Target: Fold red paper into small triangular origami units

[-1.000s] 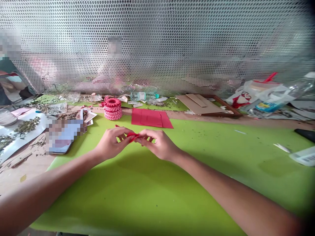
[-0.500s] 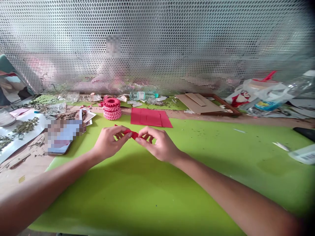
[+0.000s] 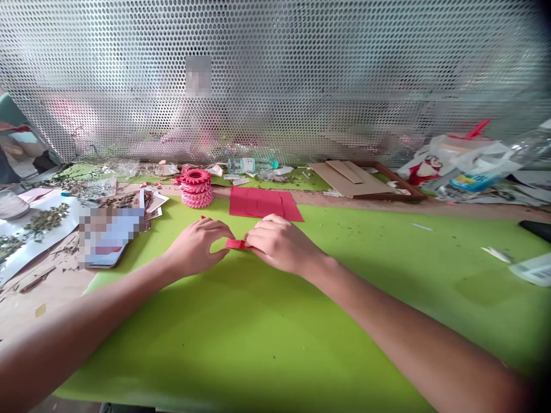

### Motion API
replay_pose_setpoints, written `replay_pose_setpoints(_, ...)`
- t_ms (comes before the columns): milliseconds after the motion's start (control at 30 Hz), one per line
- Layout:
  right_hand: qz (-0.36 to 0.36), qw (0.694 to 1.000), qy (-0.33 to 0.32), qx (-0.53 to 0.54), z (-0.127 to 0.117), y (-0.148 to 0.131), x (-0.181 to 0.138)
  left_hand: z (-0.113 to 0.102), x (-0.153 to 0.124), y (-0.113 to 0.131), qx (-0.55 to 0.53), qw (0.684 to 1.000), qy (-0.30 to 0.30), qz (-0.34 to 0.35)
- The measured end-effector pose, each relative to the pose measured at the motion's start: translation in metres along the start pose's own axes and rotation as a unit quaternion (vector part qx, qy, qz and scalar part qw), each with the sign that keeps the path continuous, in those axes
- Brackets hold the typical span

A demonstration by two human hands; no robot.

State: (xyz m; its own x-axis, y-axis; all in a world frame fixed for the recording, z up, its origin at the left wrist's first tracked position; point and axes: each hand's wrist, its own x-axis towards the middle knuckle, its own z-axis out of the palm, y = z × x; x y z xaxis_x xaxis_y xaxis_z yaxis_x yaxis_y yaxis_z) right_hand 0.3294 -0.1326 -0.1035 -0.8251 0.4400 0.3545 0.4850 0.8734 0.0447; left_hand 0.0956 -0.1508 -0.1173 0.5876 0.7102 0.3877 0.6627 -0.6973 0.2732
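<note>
The left hand (image 3: 196, 246) has thumb and fingers parted wide beside the left end of a small folded red paper strip (image 3: 235, 244); the right hand (image 3: 275, 242) is bunched narrow on its right end, holding it (the thumb is mostly hidden). Half a second ago both hands pinched the strip; now the left has let go, leaving the right alone to steady it just over or on the smooth bright-green tabletop (image 3: 241, 344). I read that as regripping mid-work. Beyond lie overlapping flat red paper sheets (image 3: 262, 203), with a round pink-and-red stack of jagged-edged rings (image 3: 197, 192) to their left.
</note>
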Motion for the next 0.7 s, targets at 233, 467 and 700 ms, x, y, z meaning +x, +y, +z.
replay_pose_setpoints(233, 0.025, 0.999, -0.045, 0.016, -0.003, -0.001, -0.002, 0.000, -0.005, 0.007, 0.027, 0.990, -0.113, 0.075)
replay_pose_setpoints(467, 0.080, 0.980, -0.070, 0.167, 0.000, 0.018, -0.006, 0.000, -0.005, 0.008, 0.046, 0.990, -0.100, 0.092)
replay_pose_setpoints(700, 0.210, 0.941, -0.064, 0.259, 0.012, 0.024, -0.004, 0.001, -0.006, 0.012, 0.066, 0.988, -0.095, 0.099)
